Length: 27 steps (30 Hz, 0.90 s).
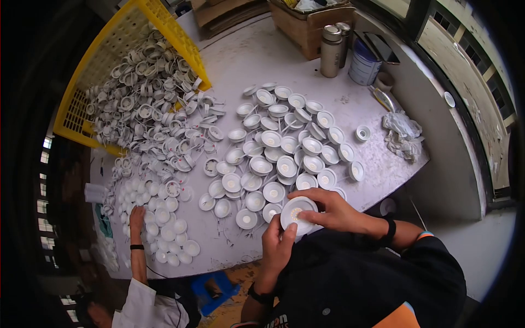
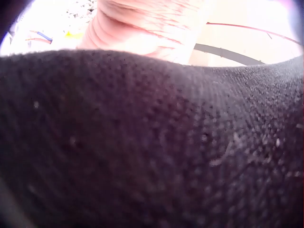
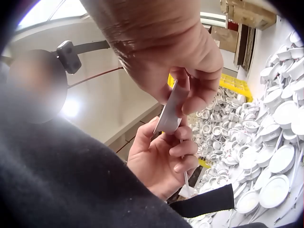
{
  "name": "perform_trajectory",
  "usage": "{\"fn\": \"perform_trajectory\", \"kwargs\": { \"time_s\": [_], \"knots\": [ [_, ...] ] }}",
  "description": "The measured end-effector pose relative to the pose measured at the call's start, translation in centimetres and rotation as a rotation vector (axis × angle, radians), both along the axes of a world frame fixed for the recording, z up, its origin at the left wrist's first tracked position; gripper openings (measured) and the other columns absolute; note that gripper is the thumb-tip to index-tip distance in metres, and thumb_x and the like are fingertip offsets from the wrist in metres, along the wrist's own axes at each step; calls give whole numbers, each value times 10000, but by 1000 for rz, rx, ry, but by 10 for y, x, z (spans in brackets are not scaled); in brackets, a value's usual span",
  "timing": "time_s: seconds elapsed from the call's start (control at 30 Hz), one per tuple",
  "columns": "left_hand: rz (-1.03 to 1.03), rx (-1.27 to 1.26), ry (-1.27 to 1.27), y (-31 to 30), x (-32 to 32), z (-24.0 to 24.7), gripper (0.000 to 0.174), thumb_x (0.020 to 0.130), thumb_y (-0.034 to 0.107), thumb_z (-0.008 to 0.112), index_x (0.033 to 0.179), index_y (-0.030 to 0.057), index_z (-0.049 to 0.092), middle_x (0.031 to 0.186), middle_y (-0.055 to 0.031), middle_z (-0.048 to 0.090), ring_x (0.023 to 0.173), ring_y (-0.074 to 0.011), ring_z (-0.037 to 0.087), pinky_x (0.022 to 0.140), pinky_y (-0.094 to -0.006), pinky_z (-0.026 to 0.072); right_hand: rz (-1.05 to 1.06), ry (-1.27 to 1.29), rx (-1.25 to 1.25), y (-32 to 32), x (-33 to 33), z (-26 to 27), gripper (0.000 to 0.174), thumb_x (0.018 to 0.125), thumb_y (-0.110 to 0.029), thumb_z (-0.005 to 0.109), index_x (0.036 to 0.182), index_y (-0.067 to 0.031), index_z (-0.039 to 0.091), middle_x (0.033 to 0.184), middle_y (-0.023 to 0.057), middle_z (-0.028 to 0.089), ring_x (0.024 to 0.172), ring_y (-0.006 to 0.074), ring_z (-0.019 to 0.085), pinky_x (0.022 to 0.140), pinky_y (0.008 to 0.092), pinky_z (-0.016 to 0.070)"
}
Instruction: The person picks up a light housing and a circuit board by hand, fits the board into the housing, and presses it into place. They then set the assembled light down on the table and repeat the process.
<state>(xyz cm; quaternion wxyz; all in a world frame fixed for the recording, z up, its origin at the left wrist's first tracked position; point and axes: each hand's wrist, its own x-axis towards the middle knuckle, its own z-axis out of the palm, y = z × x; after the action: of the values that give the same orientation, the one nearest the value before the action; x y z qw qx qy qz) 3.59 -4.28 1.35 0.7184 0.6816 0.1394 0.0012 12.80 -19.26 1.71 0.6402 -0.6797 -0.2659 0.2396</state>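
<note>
Both hands hold one round white LED downlight (image 1: pixel 298 203), close to the table's front edge in the head view. My left hand (image 1: pixel 276 249) grips its rim from the lower left, thumb on the front face. My right hand (image 1: pixel 333 212) holds the opposite side, with its thumb lying over the face near the yellowish LED dots. Edge-on in the right wrist view, the downlight (image 3: pixel 172 111) sits between the right hand (image 3: pixel 171 52) above and the left hand (image 3: pixel 159 164) below. A white cable hangs from it. Dark sleeve fabric fills most of the left wrist view.
Many similar downlights (image 1: pixel 270 139) spread over the table. A tipped yellow crate (image 1: pixel 71 112) spills white housings (image 1: pixel 145 112). At left, another person's hand (image 1: pixel 136 218) touches white round covers (image 1: pixel 164 216). Bottles (image 1: pixel 330 54), a tub (image 1: pixel 364 64) and crumpled plastic (image 1: pixel 403 131) stand at right.
</note>
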Motion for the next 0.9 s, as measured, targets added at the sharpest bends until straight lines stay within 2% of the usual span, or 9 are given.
{"fn": "perform_trajectory", "kwargs": {
  "time_s": [0.13,0.2,0.3,0.43,0.5,0.67,0.77,0.83,0.9],
  "knots": [
    [-15,131,-22,-3,0,3,263,870,182,515,1018,-35,519,833,-89,589,746,-114,535,662,-264,438,26,-5,20,-1,-2,-2,377,835,-126,595,1198,-56,516,1015,73,578,804,116,567,685,240,463],
    [5,121,-40,-2,-1,1,262,871,183,514,1017,-35,519,823,-94,589,742,-116,534,659,-270,440,38,323,8,-4,-3,10,351,848,-101,556,1192,-47,514,895,52,573,658,85,510,563,232,429],
    [25,72,-23,1,-3,-3,265,873,181,511,1023,-37,518,844,-100,596,757,-126,544,669,-274,444,43,369,4,-6,-4,5,343,852,-86,533,1193,-52,513,844,45,550,612,68,479,529,221,406],
    [-24,157,-40,1,-2,-1,261,872,172,520,1030,-36,519,873,-114,603,778,-130,551,675,-272,445,-27,166,-17,0,-9,0,350,841,-73,521,1190,-61,517,809,55,539,613,93,485,532,239,405],
    [-25,165,-59,3,2,-3,263,870,174,529,1030,-35,519,881,-118,604,782,-129,551,673,-271,445,-97,-114,-60,1,-8,-8,357,820,-68,528,1177,-66,527,802,70,535,615,118,487,539,249,403],
    [-43,163,135,13,8,-26,281,856,223,584,968,-33,551,779,-93,611,689,-109,562,613,-258,447,-175,-109,-149,3,-6,-18,346,804,-70,537,1150,-54,539,821,80,538,619,127,479,554,254,408],
    [-96,322,145,18,11,-41,278,859,238,582,934,-29,563,720,-76,599,625,-102,560,561,-253,435,-183,31,-124,5,-1,-24,349,814,-100,559,1159,-60,534,819,77,535,624,120,490,562,248,414],
    [-85,274,173,27,21,-43,272,869,234,566,961,-21,547,748,-58,589,614,-88,550,538,-224,425,-113,217,-202,3,7,-16,352,821,-138,588,1160,-66,535,835,69,540,643,114,501,584,236,420],
    [-3,179,179,44,40,-43,257,883,233,543,972,-9,533,774,-40,582,605,-79,547,506,-193,410,-183,74,-135,2,14,-8,355,822,-152,597,1162,-70,536,841,65,545,657,112,508,597,238,424]
  ]
}}
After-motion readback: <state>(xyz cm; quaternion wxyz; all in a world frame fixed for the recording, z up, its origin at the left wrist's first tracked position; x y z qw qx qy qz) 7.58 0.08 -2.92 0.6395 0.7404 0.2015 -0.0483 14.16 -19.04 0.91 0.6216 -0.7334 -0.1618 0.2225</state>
